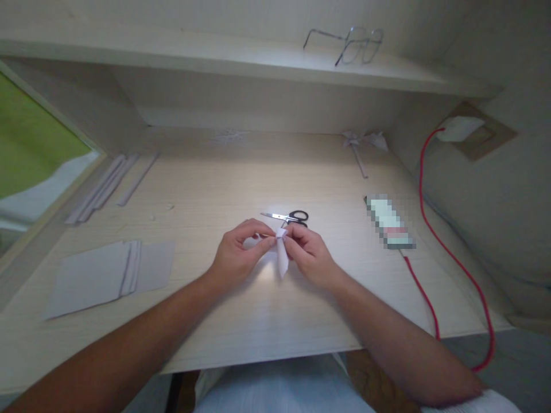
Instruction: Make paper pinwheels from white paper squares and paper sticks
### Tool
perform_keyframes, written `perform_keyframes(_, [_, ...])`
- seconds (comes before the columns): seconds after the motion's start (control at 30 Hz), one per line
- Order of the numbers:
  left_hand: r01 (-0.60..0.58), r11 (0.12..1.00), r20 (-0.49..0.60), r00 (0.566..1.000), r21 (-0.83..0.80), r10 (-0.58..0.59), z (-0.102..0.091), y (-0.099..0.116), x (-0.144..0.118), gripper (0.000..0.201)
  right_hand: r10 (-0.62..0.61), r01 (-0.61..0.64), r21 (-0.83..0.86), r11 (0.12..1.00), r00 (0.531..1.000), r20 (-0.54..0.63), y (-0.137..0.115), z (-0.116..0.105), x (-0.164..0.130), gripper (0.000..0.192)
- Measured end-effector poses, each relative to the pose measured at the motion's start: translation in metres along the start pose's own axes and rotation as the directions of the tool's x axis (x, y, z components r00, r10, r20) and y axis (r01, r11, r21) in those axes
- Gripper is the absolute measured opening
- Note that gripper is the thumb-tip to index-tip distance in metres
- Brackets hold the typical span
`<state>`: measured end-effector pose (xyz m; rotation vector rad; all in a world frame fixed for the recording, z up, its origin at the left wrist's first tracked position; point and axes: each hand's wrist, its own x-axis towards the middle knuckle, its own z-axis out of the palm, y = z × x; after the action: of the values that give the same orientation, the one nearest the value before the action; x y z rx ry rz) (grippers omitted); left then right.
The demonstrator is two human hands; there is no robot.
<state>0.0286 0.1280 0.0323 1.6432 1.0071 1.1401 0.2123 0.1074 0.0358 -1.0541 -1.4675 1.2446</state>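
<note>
My left hand (pixel 239 252) and my right hand (pixel 307 252) meet over the middle of the desk (pixel 241 183), both pinching a small folded piece of white paper (pixel 282 258). A thin stick shows between the fingers at the paper's top. A flap of the paper hangs down below my right thumb. Small black-handled scissors (pixel 288 217) lie shut on the desk just beyond my fingers.
Sheets of white paper (pixel 107 275) lie at the left, with long paper strips (pixel 107 183) behind them. A finished paper piece on a stick (pixel 359 143) lies at the back right. A phone (pixel 390 223) on a red cable (pixel 430 229) lies at the right. Glasses (pixel 353 46) rest on the shelf.
</note>
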Motion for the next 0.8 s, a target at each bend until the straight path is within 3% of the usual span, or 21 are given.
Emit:
perform_keyframes(0.33, [-0.187, 0.947, -0.019, 0.980, 0.261, 0.199, -0.011, 0.008, 0.006, 0.006, 0.052, -0.052, 0.004, 0.999, 0.993, -0.107, -0.001, -0.004, 0.007, 0.017])
perform_keyframes(0.47, [-0.220, 0.934, -0.004, 0.973, 0.281, 0.230, -0.010, 0.008, 0.006, 0.006, 0.059, -0.057, 0.021, 0.998, 0.990, -0.130, 0.000, -0.005, 0.005, 0.016])
perform_keyframes(0.6, [-0.253, 0.927, 0.058, 0.967, 0.278, 0.247, -0.015, 0.021, 0.003, 0.006, 0.078, -0.074, 0.048, 0.996, 0.993, -0.090, 0.005, -0.008, 0.005, 0.019])
perform_keyframes(0.67, [-0.281, 0.919, 0.146, 0.957, 0.276, 0.249, -0.028, 0.029, 0.007, 0.010, 0.115, -0.108, 0.103, 0.989, 0.992, -0.060, 0.007, -0.008, 0.006, 0.023])
perform_keyframes(0.73, [-0.311, 0.904, 0.239, 0.940, 0.294, 0.245, -0.054, 0.029, 0.019, 0.024, 0.146, -0.138, 0.145, 0.980, 0.988, -0.050, 0.007, -0.007, 0.008, 0.027])
perform_keyframes(0.77, [-0.291, 0.894, 0.254, 0.944, 0.341, 0.210, -0.073, 0.024, 0.030, 0.021, 0.156, -0.147, 0.150, 0.978, 0.986, -0.051, 0.007, -0.005, 0.009, 0.028])
perform_keyframes(0.8, [-0.224, 0.880, 0.168, 0.971, 0.418, 0.168, -0.094, 0.017, 0.042, 0.015, 0.163, -0.153, 0.146, 0.977, 0.985, -0.053, 0.006, -0.003, 0.009, 0.030])
